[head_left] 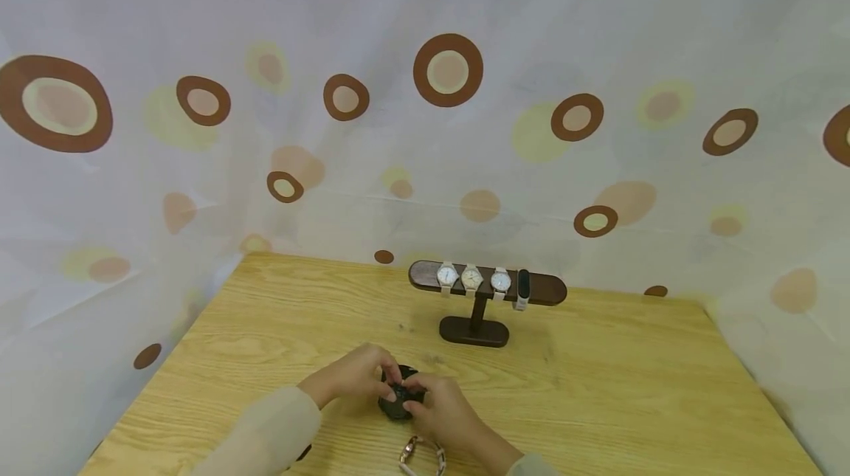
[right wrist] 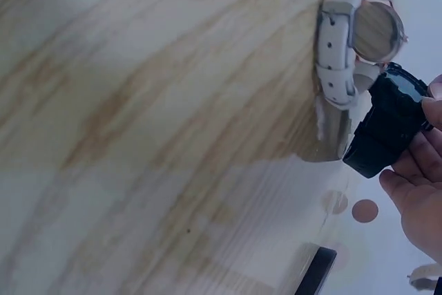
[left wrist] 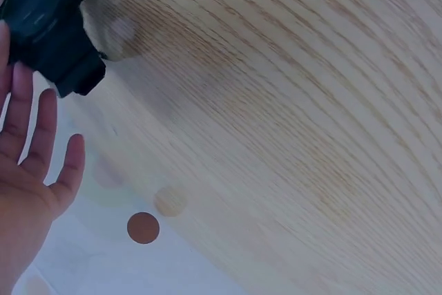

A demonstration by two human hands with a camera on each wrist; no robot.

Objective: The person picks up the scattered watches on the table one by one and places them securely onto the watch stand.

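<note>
A chunky black wristwatch (head_left: 393,409) is between my two hands near the front of the table, its round face and thick strap showing in the left wrist view. My left hand (head_left: 361,374) pinches the watch from the left with thumb and index finger. From the right, my right hand (head_left: 446,408) holds it too, thumb and fingers at the case in the right wrist view. Both hands' fingertips nearly meet over it. Close to my right hand stands a white-strapped wristwatch (right wrist: 336,53) with a rose-gold round case, its strap buckled in a loop.
A dark wooden watch stand (head_left: 550,291) rises at the back of the wooden table (head_left: 617,387). On its bar sit several light-strapped watches and a fitness band (head_left: 524,285) with a black screen. A dark object (head_left: 304,452) shows beside my left sleeve. A patterned curtain (head_left: 372,18) surrounds the table.
</note>
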